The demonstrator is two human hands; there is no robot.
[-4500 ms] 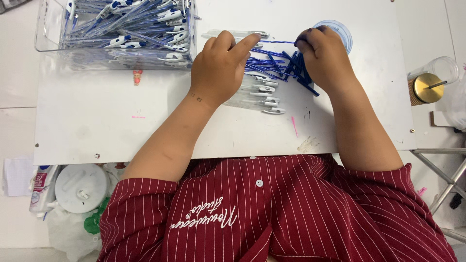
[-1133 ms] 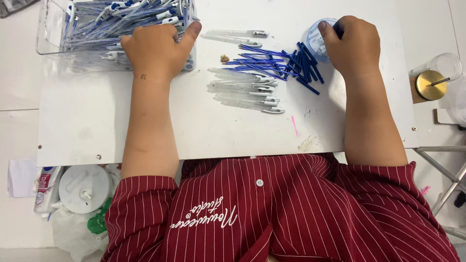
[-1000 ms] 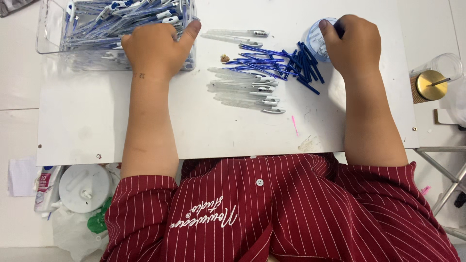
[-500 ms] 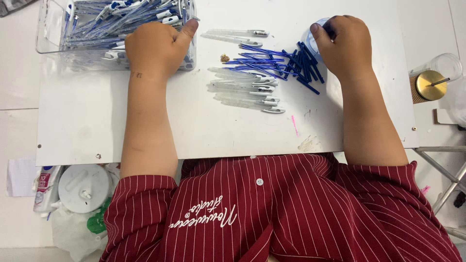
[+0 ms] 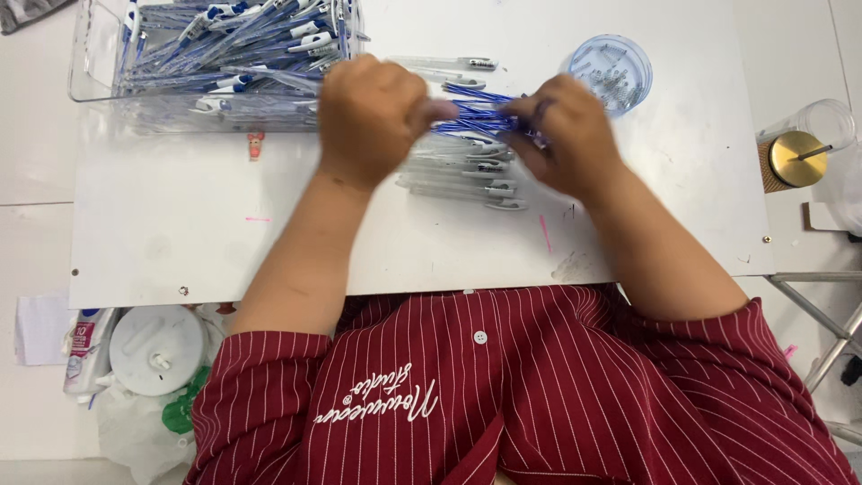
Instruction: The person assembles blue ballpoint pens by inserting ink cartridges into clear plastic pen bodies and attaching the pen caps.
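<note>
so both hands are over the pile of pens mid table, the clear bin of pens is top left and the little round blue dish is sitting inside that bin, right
Not quite. The head view shows the round blue dish standing on the white table, up to the right of the hands, well apart from the clear bin. The rest holds: the left hand and right hand meet over the pile of pens, and the bin sits top left.

Both forearms reach forward and angle inward; the left hand [image 5: 373, 117] is curled into a loose fist, knuckles up, close beside the right hand [image 5: 561, 135], whose fingers are bent inward
</note>
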